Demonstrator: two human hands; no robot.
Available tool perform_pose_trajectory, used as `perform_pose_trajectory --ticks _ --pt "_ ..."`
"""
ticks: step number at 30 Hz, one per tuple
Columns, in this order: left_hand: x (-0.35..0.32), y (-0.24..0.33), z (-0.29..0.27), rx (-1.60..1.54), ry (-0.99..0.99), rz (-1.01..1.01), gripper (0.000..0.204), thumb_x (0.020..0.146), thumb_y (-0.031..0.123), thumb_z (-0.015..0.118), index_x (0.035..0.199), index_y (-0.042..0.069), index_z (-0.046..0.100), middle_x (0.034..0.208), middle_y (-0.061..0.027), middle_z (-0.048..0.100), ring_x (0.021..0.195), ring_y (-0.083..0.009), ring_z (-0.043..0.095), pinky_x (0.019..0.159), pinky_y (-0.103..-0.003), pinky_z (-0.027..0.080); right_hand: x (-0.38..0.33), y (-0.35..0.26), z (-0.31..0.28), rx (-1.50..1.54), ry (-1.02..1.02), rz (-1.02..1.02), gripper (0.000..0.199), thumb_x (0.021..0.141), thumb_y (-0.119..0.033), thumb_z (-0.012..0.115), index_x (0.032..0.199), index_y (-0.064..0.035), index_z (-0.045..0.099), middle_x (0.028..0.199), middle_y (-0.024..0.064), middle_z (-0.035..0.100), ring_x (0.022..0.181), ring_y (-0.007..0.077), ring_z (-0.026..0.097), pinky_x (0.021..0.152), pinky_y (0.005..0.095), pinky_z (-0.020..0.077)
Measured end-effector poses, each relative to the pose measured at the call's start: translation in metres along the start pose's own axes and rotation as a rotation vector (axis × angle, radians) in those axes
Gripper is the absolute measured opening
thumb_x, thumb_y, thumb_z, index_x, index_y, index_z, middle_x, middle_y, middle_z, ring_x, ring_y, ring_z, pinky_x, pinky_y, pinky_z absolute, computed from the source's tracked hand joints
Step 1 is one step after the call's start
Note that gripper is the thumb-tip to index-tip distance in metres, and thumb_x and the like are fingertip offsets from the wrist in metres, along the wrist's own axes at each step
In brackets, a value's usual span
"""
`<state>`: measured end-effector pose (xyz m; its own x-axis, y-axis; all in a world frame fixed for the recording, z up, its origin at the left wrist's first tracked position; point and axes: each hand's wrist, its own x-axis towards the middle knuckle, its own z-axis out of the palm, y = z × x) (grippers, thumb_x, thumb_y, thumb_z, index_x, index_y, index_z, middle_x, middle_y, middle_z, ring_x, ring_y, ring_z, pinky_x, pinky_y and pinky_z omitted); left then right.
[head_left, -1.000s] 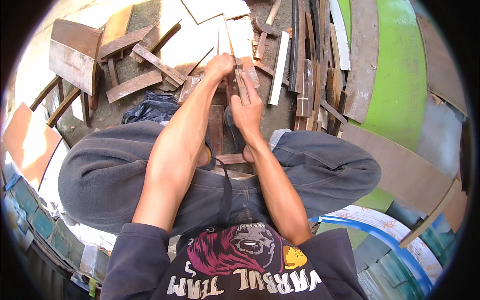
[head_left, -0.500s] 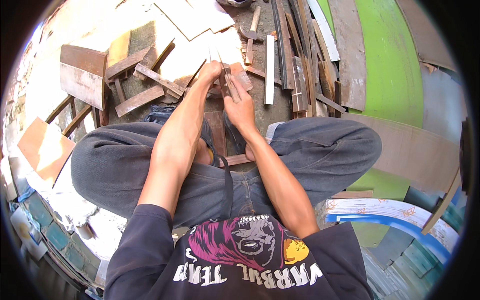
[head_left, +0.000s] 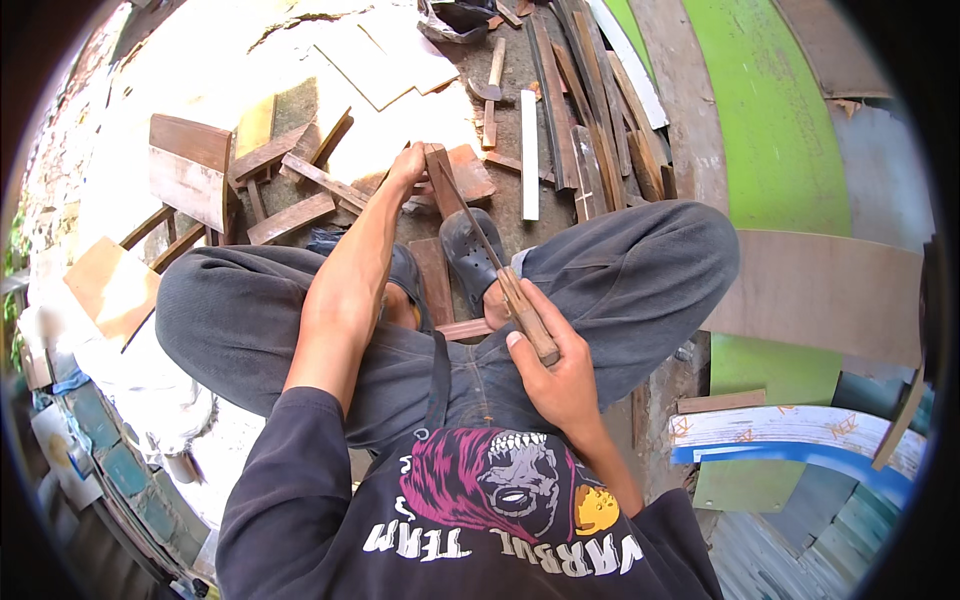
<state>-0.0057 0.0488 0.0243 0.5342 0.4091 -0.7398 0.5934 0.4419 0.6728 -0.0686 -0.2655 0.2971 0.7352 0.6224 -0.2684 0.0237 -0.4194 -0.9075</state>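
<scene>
From the middle of the view, a small cup-shaped container [head_left: 181, 467] sits at eight o'clock by white cloth [head_left: 165, 400]; its inside is too small to make out. Near ten o'clock a crumpled piece of dark plastic [head_left: 325, 238], perhaps a bag, shows behind the left forearm, its contents hidden. Out at twelve o'clock a black bag-like container [head_left: 455, 20] lies on the floor, and what it holds cannot be told.

The left hand [head_left: 408, 167] is at eleven o'clock, fingers curled closed on the upper left side of a brown wooden block [head_left: 436, 185]; some fingertips are hidden behind it. The block stands tilted between eleven and twelve, just beyond a dark clog [head_left: 464, 255]. A saw-like tool [head_left: 530, 320] slants down from the block, its thin dark blade crossing above the clog and its tip end at the block's right side; whether the blade touches the wood is unclear. The right hand [head_left: 562, 378], between four and five o'clock, is loosely closed on the wooden handle, thumb on the left, forefinger stretched along the right.

Farther out, a hammer [head_left: 495, 70] lies at twelve, long boards [head_left: 600, 110] at one and a green panel [head_left: 775, 130] at two.
</scene>
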Motion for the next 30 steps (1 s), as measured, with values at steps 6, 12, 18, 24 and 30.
perform_pose_trajectory --ticks 6,12,18,24,30 --pt "0.006 -0.021 -0.012 -0.018 0.014 0.257 0.071 0.095 0.052 0.05 0.148 0.007 0.037 0.143 -0.019 0.048 0.135 -0.0367 0.044 0.104 -0.054 0.039 -0.034 -0.04 -0.038 0.132 0.051 0.077 0.052 0.091 -0.006 0.062 0.14 0.0072 0.05 0.128 0.0224 0.064 0.117 0.0209 0.062 0.098 0.0307 0.0474" --pt "-0.001 -0.003 -0.008 0.353 -0.107 0.368 0.105 0.068 0.049 0.089 0.147 0.003 0.036 0.122 -0.0243 0.06 0.107 -0.0297 0.061 0.086 -0.042 0.052 -0.025 -0.025 -0.065 0.232 0.167 0.007 0.052 0.094 -0.007 0.061 0.141 0.0085 0.048 0.13 0.0186 0.063 0.114 0.0192 0.061 0.098 0.0298 0.0469" --pt "-0.006 0.012 -0.003 0.362 -0.06 0.381 0.091 0.069 0.042 0.091 0.137 0.001 0.047 0.117 -0.0237 0.062 0.105 -0.0291 0.065 0.086 -0.039 0.056 -0.015 -0.018 -0.078 0.347 0.195 0.09 0.052 0.095 -0.006 0.061 0.143 0.0065 0.047 0.131 0.0154 0.062 0.113 0.015 0.06 0.096 0.0265 0.0469" --pt "-0.005 0.021 0.011 0.373 -0.052 0.51 0.086 0.066 0.047 0.092 0.13 0.004 0.053 0.103 -0.0143 0.069 0.094 -0.0225 0.065 0.087 -0.039 0.053 -0.003 -0.012 -0.072 0.398 0.175 0.042 0.051 0.095 -0.004 0.061 0.143 0.0062 0.047 0.131 0.0149 0.062 0.113 0.014 0.059 0.096 0.0259 0.0465" --pt "-0.008 0.02 0.007 0.453 -0.03 0.533 0.098 0.071 0.054 0.086 0.144 0.004 0.044 0.135 -0.0269 0.055 0.124 -0.0369 0.056 0.107 -0.046 0.044 0.017 -0.014 -0.059 0.325 0.081 0.044 0.05 0.095 -0.004 0.061 0.142 0.0071 0.047 0.133 0.0178 0.061 0.118 0.0172 0.059 0.1 0.0282 0.0454"
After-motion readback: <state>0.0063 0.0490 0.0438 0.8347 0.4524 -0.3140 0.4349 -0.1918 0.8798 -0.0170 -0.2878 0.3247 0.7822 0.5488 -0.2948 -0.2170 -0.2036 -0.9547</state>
